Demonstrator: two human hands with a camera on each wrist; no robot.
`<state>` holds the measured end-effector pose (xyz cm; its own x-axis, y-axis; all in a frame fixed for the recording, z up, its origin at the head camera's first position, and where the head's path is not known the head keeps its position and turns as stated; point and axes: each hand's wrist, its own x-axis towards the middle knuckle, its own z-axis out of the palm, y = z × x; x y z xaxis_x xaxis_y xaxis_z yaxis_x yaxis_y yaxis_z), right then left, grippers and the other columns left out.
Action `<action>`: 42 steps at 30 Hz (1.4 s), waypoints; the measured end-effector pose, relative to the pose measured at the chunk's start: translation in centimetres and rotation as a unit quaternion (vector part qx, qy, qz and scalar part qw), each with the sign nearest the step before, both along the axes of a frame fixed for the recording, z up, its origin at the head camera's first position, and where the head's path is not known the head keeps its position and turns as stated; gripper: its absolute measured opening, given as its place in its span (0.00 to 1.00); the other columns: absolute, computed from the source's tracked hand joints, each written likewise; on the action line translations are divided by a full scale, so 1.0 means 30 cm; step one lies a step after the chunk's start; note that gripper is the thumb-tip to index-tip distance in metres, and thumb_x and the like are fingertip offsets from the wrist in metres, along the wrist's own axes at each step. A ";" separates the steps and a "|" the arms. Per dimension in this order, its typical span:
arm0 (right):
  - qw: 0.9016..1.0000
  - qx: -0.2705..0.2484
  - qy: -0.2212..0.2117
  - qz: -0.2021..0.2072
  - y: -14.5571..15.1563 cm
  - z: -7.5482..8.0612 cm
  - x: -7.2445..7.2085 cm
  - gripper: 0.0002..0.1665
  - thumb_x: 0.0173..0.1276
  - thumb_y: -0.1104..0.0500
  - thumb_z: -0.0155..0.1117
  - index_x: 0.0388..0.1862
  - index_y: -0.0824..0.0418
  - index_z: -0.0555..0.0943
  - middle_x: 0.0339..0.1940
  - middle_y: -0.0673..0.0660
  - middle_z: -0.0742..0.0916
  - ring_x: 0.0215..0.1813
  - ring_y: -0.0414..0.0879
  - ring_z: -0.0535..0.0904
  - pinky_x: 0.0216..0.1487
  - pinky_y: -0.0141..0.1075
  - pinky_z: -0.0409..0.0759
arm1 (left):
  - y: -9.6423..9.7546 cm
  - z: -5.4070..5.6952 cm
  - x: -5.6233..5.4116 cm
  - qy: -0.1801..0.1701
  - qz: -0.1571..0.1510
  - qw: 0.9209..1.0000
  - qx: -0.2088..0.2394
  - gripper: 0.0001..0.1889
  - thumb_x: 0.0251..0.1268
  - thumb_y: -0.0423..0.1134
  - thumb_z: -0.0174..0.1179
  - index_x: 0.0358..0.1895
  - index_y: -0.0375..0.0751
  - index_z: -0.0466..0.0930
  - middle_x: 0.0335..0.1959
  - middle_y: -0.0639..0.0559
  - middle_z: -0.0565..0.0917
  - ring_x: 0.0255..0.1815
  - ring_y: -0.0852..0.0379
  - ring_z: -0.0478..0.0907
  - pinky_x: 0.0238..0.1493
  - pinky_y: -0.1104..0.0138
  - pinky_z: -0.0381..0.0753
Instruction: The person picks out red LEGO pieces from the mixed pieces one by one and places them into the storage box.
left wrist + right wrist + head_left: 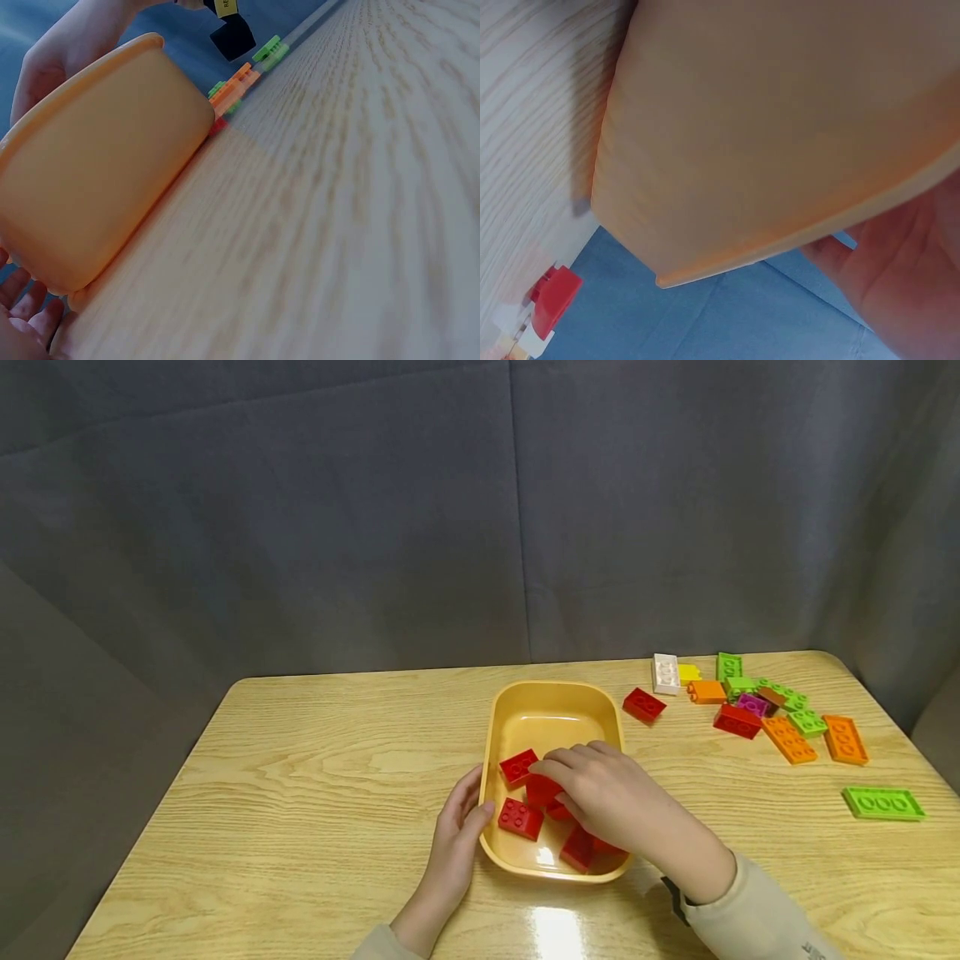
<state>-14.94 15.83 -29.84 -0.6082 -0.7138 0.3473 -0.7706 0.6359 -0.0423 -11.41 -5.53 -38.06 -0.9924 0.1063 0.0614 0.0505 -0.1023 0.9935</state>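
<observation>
A yellow plastic tub [551, 693] stands on the table with several red toy bricks in its near half. My left hand [453, 835] holds the tub's left side, its thumb at the rim and its fingers along the outer wall. Over the right rim reaches my right hand [600, 789], its curled fingers and thumb on a red brick [543, 789] inside the tub. Other red bricks [521, 819] lie close by, some partly hidden beneath that hand. In the right wrist view the tub's wall [765, 135] covers most of the picture and hides the fingertips.
At the back right of the wooden table [300, 793] lies a loose group of toy bricks, among them a white brick [665, 674], a red brick [643, 705] and an orange plate [789, 740]. A green plate [884, 803] lies nearer the right edge. Behind hangs a grey curtain [375, 527].
</observation>
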 end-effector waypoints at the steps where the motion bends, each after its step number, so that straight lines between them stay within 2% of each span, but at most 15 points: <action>1: 1.000 -0.001 0.000 -0.001 0.000 0.001 0.000 0.22 0.54 0.68 0.76 0.50 0.60 0.84 0.45 0.56 0.87 0.47 0.51 0.84 0.53 0.46 0.80 | 0.000 0.000 0.000 0.000 0.000 1.000 -0.001 0.28 0.74 0.36 0.49 0.74 0.36 0.59 0.71 0.37 0.67 0.71 0.42 0.64 0.65 0.69 0.70; 9: 1.000 -0.005 0.000 -0.015 0.007 0.007 0.000 0.21 0.56 0.66 0.75 0.50 0.59 0.85 0.44 0.55 0.87 0.45 0.50 0.84 0.51 0.45 0.81 | 0.003 -0.001 0.000 0.001 -0.001 1.000 -0.001 0.27 0.74 0.35 0.48 0.74 0.34 0.59 0.72 0.37 0.66 0.71 0.42 0.64 0.64 0.70 0.70; 18: 0.999 -0.017 -0.020 -0.036 0.044 0.026 -0.012 0.23 0.55 0.64 0.77 0.51 0.60 0.84 0.45 0.55 0.88 0.46 0.50 0.84 0.53 0.47 0.81 | 0.009 0.001 0.002 -0.005 0.010 1.000 -0.010 0.27 0.74 0.35 0.49 0.74 0.36 0.61 0.71 0.38 0.67 0.71 0.42 0.64 0.64 0.70 0.70; 27: 0.996 -0.044 -0.034 -0.065 0.126 0.079 -0.036 0.28 0.54 0.67 0.77 0.55 0.62 0.82 0.48 0.58 0.87 0.49 0.56 0.83 0.54 0.55 0.79 | 0.011 0.005 0.002 -0.007 0.010 1.000 -0.013 0.27 0.74 0.35 0.49 0.74 0.35 0.60 0.72 0.38 0.67 0.72 0.42 0.64 0.65 0.70 0.70; 35: 0.992 -0.070 -0.039 -0.096 0.202 0.112 -0.065 0.27 0.56 0.67 0.76 0.56 0.63 0.81 0.48 0.62 0.87 0.50 0.61 0.82 0.54 0.57 0.78 | 0.004 0.003 0.003 -0.005 0.010 1.000 -0.014 0.27 0.74 0.35 0.48 0.74 0.35 0.60 0.72 0.38 0.66 0.72 0.42 0.63 0.65 0.69 0.69; 42: 0.988 -0.083 -0.048 -0.118 0.248 0.128 -0.077 0.25 0.58 0.67 0.74 0.56 0.64 0.81 0.47 0.61 0.87 0.47 0.58 0.84 0.50 0.56 0.81 | 0.002 0.001 0.000 -0.006 0.010 1.000 -0.016 0.27 0.74 0.36 0.49 0.74 0.36 0.60 0.72 0.37 0.66 0.72 0.42 0.63 0.66 0.68 0.69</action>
